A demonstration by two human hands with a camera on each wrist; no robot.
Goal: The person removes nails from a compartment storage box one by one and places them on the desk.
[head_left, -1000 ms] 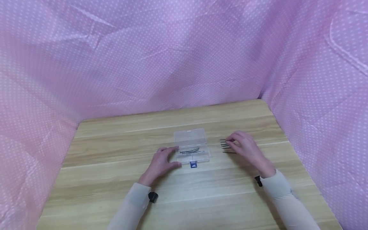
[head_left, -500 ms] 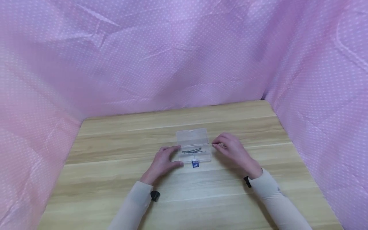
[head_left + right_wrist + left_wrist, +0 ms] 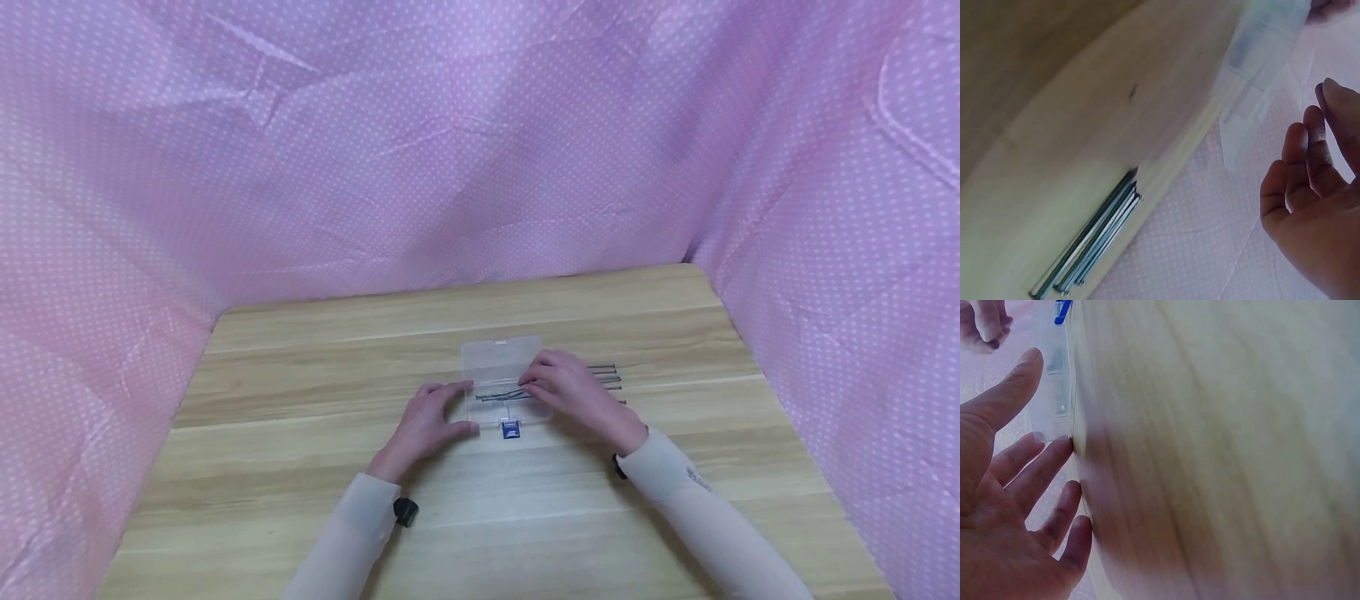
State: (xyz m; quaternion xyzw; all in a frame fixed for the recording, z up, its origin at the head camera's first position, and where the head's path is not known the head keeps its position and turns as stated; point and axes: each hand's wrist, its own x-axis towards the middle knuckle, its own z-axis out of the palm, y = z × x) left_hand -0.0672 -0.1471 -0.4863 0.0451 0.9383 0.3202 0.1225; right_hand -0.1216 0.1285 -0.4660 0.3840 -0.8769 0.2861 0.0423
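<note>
A clear plastic box [image 3: 501, 360] lies open in the middle of the wooden table [image 3: 480, 517], its lid flat toward the back. A few long nails [image 3: 495, 395] lie inside it, and a blue latch [image 3: 510, 428] sticks out at its near edge. My left hand [image 3: 463, 407] rests against the box's left end with straight fingers [image 3: 1054, 456]. My right hand [image 3: 527, 383] hovers over the right part of the box. Its fingertips [image 3: 985, 325] pinch a small dark piece, apparently a nail that is mostly hidden. More nails [image 3: 1091, 240] lie side by side on the table right of the box.
Pink dotted cloth [image 3: 450, 167] walls the table at the back and on both sides. The loose nails [image 3: 609, 377] sit just behind my right wrist. Bare wood stretches to the near edge and to the left.
My right hand left the nails on the table and moved left until its fingers were over the open box. The left hand stayed at the box's left end.
</note>
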